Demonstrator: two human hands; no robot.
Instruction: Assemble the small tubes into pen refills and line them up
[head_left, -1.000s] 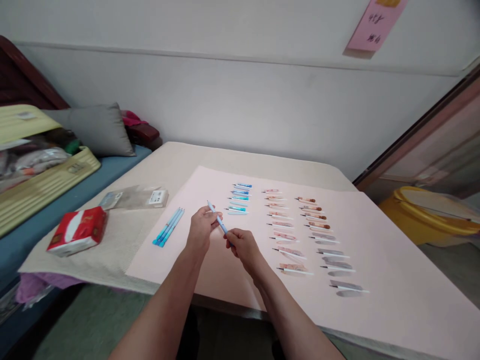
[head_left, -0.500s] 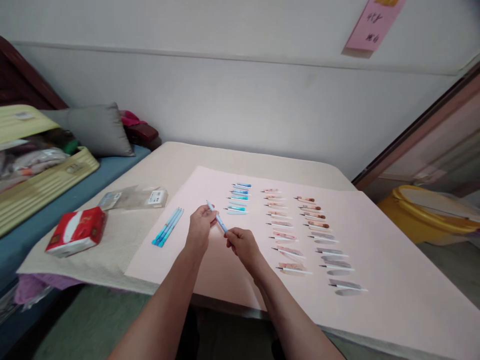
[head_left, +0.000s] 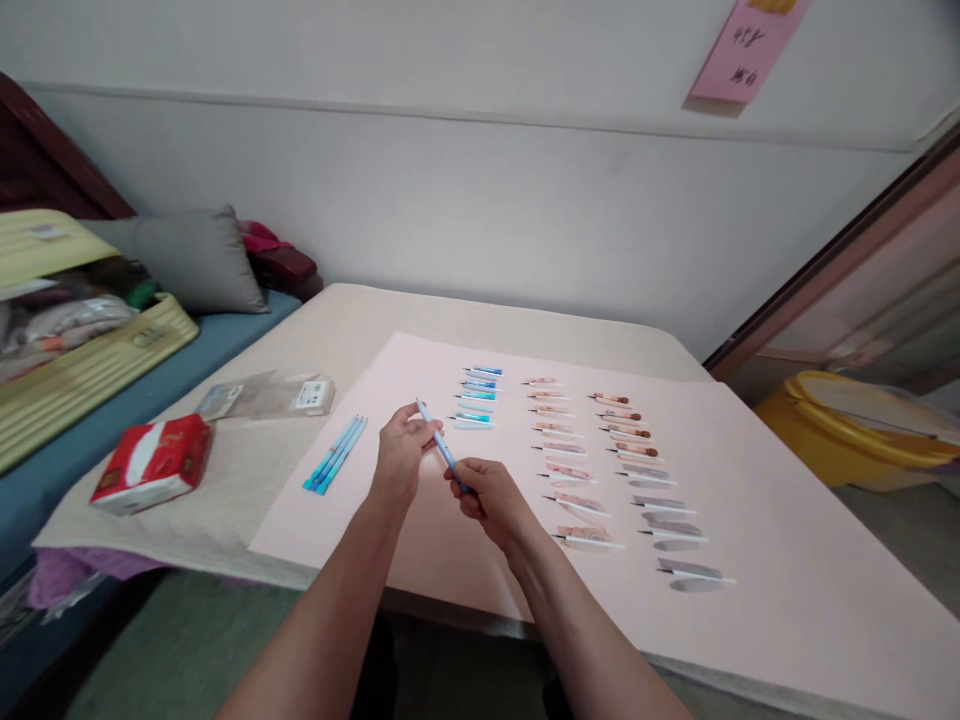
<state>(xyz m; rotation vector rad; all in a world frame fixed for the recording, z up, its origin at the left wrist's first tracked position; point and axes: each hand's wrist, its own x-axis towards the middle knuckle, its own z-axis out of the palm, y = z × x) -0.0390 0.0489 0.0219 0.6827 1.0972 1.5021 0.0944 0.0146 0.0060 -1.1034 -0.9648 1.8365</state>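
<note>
Both hands hold one light blue pen (head_left: 439,443) above a pink paper sheet (head_left: 787,560) on the table. My left hand (head_left: 400,455) pinches its upper part near the tip. My right hand (head_left: 486,497) is closed round its lower end. To the left on the sheet lie three blue pens (head_left: 335,454) side by side. Beyond the hands lie rows of taken-apart pen pieces: a blue column (head_left: 475,396), a pink column (head_left: 564,458) and a brown-to-grey column (head_left: 649,478).
A red tissue pack (head_left: 151,462) and a clear packet (head_left: 266,395) lie at the table's left. A bed with a grey pillow (head_left: 196,258) and a yellow case (head_left: 90,360) stands further left. A yellow tub (head_left: 855,425) sits at the right.
My right hand has slid slightly down and toward me along the pen. The pen's tip has risen a little. Everything on the sheet stays put.
</note>
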